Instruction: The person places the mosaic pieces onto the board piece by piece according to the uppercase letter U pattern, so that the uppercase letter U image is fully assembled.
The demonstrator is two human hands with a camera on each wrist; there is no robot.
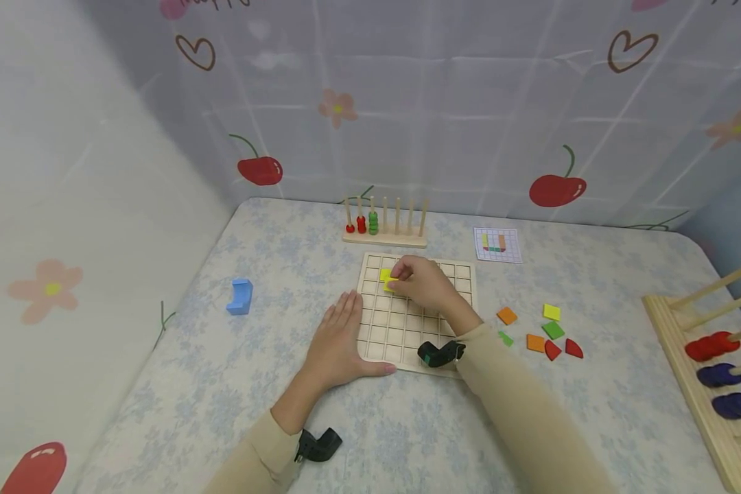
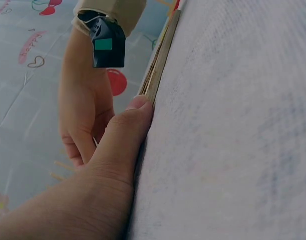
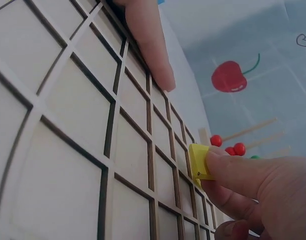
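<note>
Head view: our right hand [image 1: 427, 283] pinches a yellow tile [image 1: 390, 285] between thumb and fingertips above the board [image 1: 395, 336], just beside a second tile [image 1: 384, 274]. Our left hand [image 1: 338, 339], fingers straight, thumb spread wide, rests along the board's left edge.

The head view cuts off the bead rack [image 1: 694, 384]; a sleeve [image 1: 525, 412] part-hides the grid board [image 1: 396, 320].
</note>
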